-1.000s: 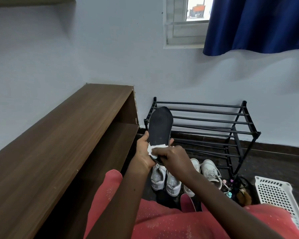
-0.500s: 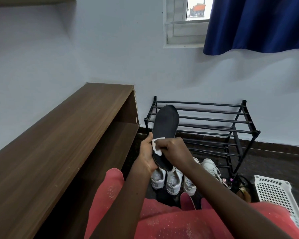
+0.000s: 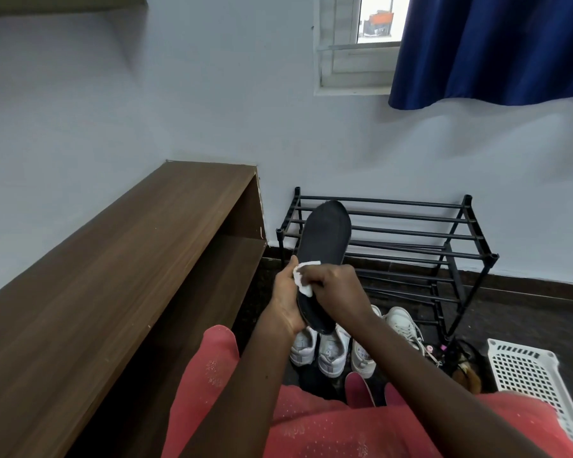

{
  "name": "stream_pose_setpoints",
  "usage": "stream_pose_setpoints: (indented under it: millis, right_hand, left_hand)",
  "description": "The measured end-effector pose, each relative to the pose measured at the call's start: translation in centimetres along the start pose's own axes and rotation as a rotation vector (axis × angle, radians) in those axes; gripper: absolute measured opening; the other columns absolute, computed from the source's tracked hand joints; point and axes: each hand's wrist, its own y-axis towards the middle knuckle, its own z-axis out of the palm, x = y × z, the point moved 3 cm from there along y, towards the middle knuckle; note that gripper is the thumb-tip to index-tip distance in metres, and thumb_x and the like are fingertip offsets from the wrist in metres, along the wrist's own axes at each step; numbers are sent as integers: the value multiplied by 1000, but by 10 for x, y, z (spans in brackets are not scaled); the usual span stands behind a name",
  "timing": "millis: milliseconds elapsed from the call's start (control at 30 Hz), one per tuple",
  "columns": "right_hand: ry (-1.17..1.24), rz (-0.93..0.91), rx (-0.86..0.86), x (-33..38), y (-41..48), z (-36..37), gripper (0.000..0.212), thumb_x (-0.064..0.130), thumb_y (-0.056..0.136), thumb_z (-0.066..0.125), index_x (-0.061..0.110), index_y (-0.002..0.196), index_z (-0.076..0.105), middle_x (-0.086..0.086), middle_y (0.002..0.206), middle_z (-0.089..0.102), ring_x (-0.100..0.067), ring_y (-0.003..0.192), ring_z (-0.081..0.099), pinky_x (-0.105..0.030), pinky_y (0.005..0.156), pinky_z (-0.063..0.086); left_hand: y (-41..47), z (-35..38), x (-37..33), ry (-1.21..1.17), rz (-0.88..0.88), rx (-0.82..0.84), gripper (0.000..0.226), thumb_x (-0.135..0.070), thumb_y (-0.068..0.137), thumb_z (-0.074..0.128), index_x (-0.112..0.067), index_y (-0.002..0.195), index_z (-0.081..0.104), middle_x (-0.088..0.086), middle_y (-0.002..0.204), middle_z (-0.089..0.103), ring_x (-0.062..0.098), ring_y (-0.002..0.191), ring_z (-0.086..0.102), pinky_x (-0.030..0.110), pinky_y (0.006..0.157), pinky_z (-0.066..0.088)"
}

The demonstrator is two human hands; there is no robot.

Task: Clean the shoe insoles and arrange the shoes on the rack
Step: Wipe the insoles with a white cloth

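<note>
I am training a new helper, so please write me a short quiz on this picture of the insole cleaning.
1. True or false: a white shoe stands on the top tier of the black rack.
2. The left hand holds the dark insole. What does the right hand press on it? A) brush B) white cloth C) sponge
3. Where are the white shoes?
Key: 1 false; 2 B; 3 on the floor, in front of the rack.
</note>
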Motion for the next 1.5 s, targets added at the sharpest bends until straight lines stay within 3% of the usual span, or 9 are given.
stream_pose_setpoints:
  millis: [200,400,567,633,800,1000,1067,1300,1500]
  right_hand:
    - [183,-131,187,16,-41,-6,21,-7,61,55,7,67,70,-4,89,74,-8,91,65,-5,81,45]
    - [207,-89,244,12,-32,-19,12,17,79,64,8,74,71,3,93,73,-1,95,64,-11,78,48]
    - [77,16,208,11,-19,-13,19,3,78,63,9,95,67,-4,84,71,-11,76,64,-17,68,48]
    - [60,172,192,6,-9,-15,34,-2,79,61,11,110,58,-5,98,71,-16,89,65,-25,78,51]
    - [59,134,100,14,-4,-13,32,-8,74,60,20,90,60,-6,85,72,-20,81,69,-35,71,55]
    - [199,99,171,28,-33,-14,21,1,79,56,16,93,59,-2,82,72,10,80,64,-10,64,50]
    - [158,129,180,27,-27,-15,29,-1,82,56,17,103,58,0,82,71,3,75,63,-14,63,47]
    - [32,300,162,11,18,-17,40,-5,84,52,8,121,44,-10,101,72,-22,86,68,-26,73,51]
    - [145,288,221,29,-15,-10,34,1,85,60,12,116,51,-1,94,74,-2,98,60,-12,78,44]
  left_hand:
    - [-1,-2,-18,-76,-24,-4,70,-58,95,28,0,123,54,19,122,59,30,86,69,33,71,54]
    - [-4,2,-19,-93,-17,8,69,-59,94,31,-3,129,51,17,112,64,30,90,68,34,69,56]
    - [-4,3,-21,-84,15,29,65,-56,95,33,-4,128,53,20,110,64,32,90,67,40,72,57]
    - [-7,3,-17,-61,14,47,62,-54,95,34,-5,125,56,19,106,67,31,90,67,40,74,58]
    - [-10,8,-14,-43,-21,62,63,-53,94,36,2,105,64,22,94,69,32,82,70,40,78,55]
    - [-10,1,-23,-132,25,43,64,-56,95,33,-5,129,53,18,121,61,31,100,62,36,74,55]
    - [-11,1,-20,-128,17,40,64,-55,94,36,-6,133,51,19,129,57,33,99,64,40,80,55]
    - [-17,7,1,-61,-1,76,52,-50,97,35,-8,106,66,16,91,70,28,83,70,36,74,57]
    - [-15,-1,-7,-72,-12,55,64,-57,96,29,-3,111,60,19,84,70,30,81,69,37,64,59]
